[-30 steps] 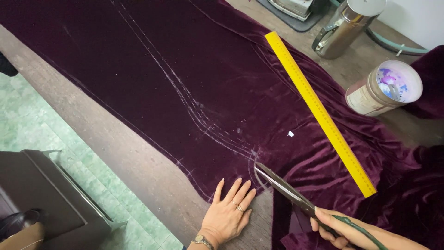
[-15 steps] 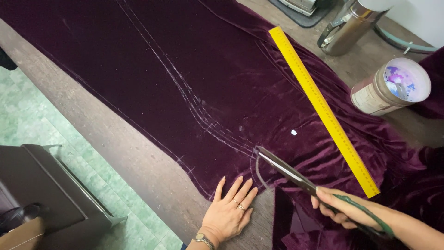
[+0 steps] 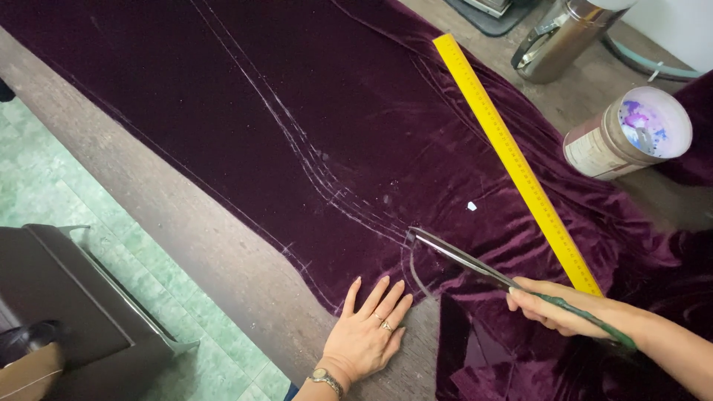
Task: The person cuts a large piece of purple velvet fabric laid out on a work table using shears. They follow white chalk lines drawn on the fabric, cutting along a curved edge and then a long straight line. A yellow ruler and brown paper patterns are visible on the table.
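Dark purple velvet fabric point(image 3: 312, 126) covers the wooden table point(image 3: 186, 238). Right hand point(image 3: 553, 308) clenches long steel scissors point(image 3: 460, 260), blades pointing toward ten o'clock into the cloth. Left hand point(image 3: 364, 338) presses flat, fingers spread, at seven o'clock from the blade tips.

Tailoring workshop: purple velvet cloth point(image 3: 245, 96) with chalk lines spread over long wooden cutting table point(image 3: 186, 245), yellow ruler point(image 3: 512, 160) across it, scissors point(image 3: 464, 260) in cloth, green tiled floor point(image 3: 67, 171) beside

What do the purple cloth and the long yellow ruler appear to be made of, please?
Purple cloth: likely velvet; a soft sheen shifts across its nap and folds. Yellow ruler: rigid, flat and matte with dark gradations, probably painted metal or plastic; the view cannot settle which.
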